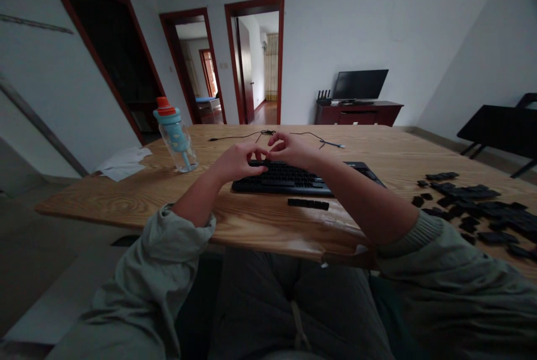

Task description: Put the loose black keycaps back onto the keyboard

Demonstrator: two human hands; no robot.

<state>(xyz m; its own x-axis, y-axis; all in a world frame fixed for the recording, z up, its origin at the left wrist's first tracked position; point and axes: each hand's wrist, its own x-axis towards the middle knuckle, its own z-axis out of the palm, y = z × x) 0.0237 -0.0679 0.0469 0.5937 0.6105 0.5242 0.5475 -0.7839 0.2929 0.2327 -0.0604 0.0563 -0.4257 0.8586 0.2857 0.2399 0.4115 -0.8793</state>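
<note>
A black keyboard [289, 183] lies on the wooden table in front of me, its left part partly covered by my hands. My left hand [241, 163] is over its left end, fingers bent and thumb stretched out apart from them, with nothing visible between them. Against its fingertips, my right hand [291, 150] has its thumb and index finger brought together over the keys; anything they pinch is too small or hidden to make out. A short row of black keycaps [308, 204] lies just in front of the keyboard.
Many loose black keycaps [478, 203] are scattered at the table's right. A clear bottle [180, 144] with an orange lid stands at the left, beside white tissues [125, 163]. Behind the keyboard runs a black cable [308, 134]. The table's front edge [268, 246] is close to me.
</note>
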